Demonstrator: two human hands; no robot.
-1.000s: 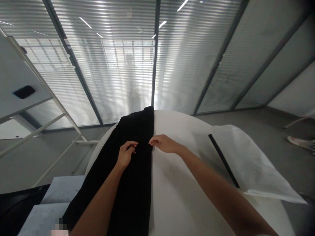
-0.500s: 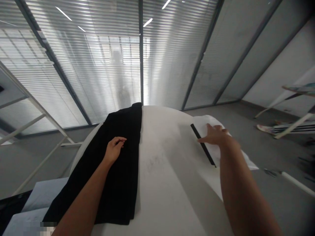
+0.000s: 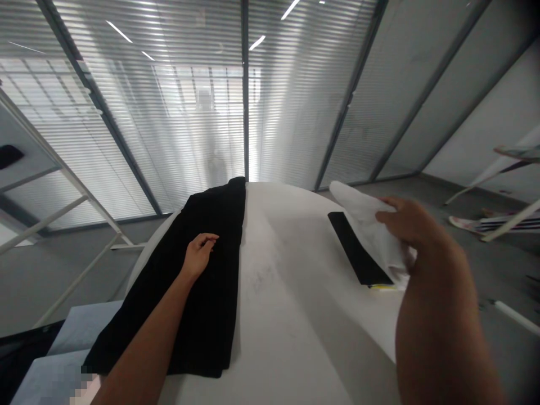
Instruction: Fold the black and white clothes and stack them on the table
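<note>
A folded black garment (image 3: 211, 315), long like a trouser leg, lies along the left half of the white rounded table (image 3: 287, 337). Over its middle rests my left hand (image 3: 199, 254), fingers curled in against the thumb, with nothing visible between them. At the right side, my right hand (image 3: 405, 222) pinches a thin white cloth (image 3: 367, 219) and holds its edge raised and tilted. Beside the cloth lies a flat black strip (image 3: 354, 250), wider toward its near end, where a bit of yellow shows. My right palm and some of its fingers are hidden.
A white metal frame (image 3: 76, 183) stands at the left. Pale blue-grey folded pieces (image 3: 80, 326) sit at the lower left. Glass panels with blinds (image 3: 202, 140) rise behind the table. A white rod (image 3: 517, 318) and another rack (image 3: 518, 216) are at the right.
My right hand has moved right and towards me, lifting the white cloth, so more of the black strip shows. My left hand stays in place on the garment.
</note>
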